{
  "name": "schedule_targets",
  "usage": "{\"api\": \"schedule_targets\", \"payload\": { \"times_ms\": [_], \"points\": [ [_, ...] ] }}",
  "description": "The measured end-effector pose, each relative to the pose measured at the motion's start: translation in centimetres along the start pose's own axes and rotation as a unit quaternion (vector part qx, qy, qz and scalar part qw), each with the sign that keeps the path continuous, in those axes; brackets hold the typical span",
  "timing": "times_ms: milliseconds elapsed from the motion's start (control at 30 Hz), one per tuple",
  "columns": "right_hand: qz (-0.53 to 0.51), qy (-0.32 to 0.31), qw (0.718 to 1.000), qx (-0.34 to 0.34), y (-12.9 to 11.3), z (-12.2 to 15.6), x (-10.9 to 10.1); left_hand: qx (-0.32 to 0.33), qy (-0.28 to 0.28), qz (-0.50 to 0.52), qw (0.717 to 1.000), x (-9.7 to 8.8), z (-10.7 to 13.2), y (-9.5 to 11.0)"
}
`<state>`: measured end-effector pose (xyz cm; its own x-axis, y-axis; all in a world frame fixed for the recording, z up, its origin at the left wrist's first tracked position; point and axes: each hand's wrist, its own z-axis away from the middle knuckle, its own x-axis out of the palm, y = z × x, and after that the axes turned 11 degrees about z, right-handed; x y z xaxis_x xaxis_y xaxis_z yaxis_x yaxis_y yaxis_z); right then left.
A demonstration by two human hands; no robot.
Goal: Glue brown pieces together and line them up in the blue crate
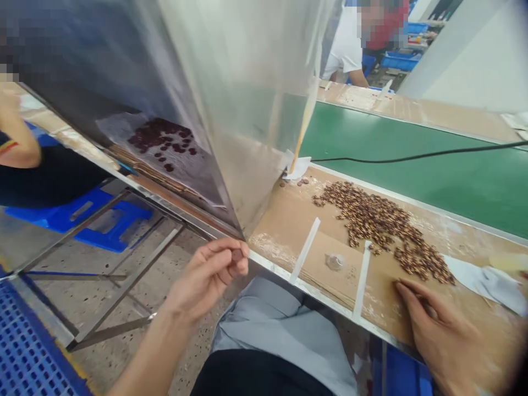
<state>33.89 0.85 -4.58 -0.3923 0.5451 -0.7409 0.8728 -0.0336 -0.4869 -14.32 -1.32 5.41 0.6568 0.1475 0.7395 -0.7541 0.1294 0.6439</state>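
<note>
My left hand [210, 272] is off the table's near edge, its thumb and fingers pinched on a small dark round piece [237, 254]. My right hand [437, 324] rests on the cardboard-covered table [289, 220], fingers together and pointing at a heap of several small brown pieces [383, 225]; what it holds, if anything, is hidden. Two white strips [305, 249] [362, 280] lie on the cardboard with a small clear round object [334, 262] between them.
A tall shiny metal panel [247, 99] stands at the table's left end, reflecting dark pieces. A green conveyor belt [412, 154] with a black cable [412, 157] runs behind. White paper [487, 280] lies at right. Other people sit at left and at back. A blue stool [82, 217] is on the floor.
</note>
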Motion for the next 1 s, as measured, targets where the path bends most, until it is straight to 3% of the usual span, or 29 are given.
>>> {"api": "schedule_targets", "payload": {
  "times_ms": [133,267,433,633,767,1000],
  "points": [
    [-0.022,-0.032,0.999,0.0,-0.8,-0.1,-0.3,-0.114,-0.042,0.142,0.982,2.6,-0.8,-6.8],
    [-0.042,-0.038,0.998,0.0,-1.3,-0.3,-0.3,-0.14,-0.062,0.169,0.974,3.6,-3.2,-9.8],
    [-0.106,-0.012,0.994,0.019,-5.5,-0.5,-1.2,-0.173,-0.07,0.152,0.971,3.9,-5.3,-11.6],
    [-0.146,-0.045,0.987,-0.044,-10.9,-1.8,-1.5,-0.173,-0.074,0.132,0.973,4.1,-6.5,-13.4],
    [-0.16,-0.07,0.981,-0.081,-12.1,-2.4,-0.7,-0.161,-0.081,0.117,0.977,3.7,-6.9,-14.2],
    [-0.081,-0.066,0.975,-0.195,-13.1,-2.5,1.1,-0.131,-0.076,0.118,0.981,3.5,-6.9,-14.6]
  ]
}}
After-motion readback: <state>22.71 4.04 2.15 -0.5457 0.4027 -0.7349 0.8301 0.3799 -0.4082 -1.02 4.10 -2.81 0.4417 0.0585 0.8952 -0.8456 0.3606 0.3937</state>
